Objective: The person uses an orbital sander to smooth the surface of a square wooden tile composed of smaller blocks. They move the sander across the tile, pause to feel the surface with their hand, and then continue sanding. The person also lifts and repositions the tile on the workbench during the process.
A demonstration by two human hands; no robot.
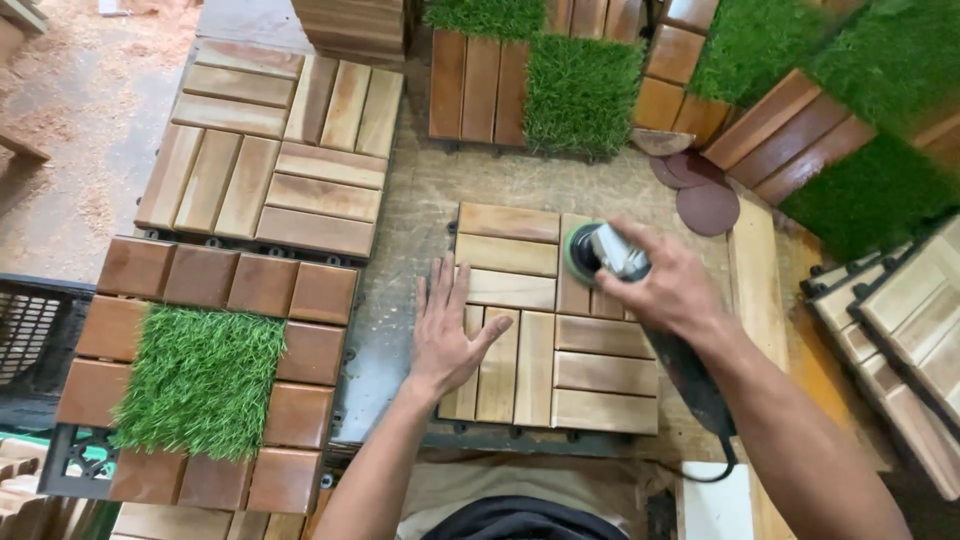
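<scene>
Your left hand (pixel 447 335) lies flat, fingers spread, on the wood tile (pixel 550 320) mid-worktop (pixel 400 300), at its left edge. Your right hand (pixel 668 285) grips the sander (pixel 600 252), pad down on the tile's top-right slats. Open room: bare strip w/ the worktop showing left of the tile & above it. Grass tile (pixel 205 375) sits left, sanding discs (pixel 700 195) upper right, tile stacks (pixel 900 330) crowd the right.

— The pale square slatted wood tile (pixel 545 330) at centre: what pattern?
— Four blocks of tan slats, alternating direction like basketweave.
— And at eight o'clock?
— A reddish-brown square wood tile (pixel 230 290) framing a bright green grass patch (pixel 200 380).
</scene>
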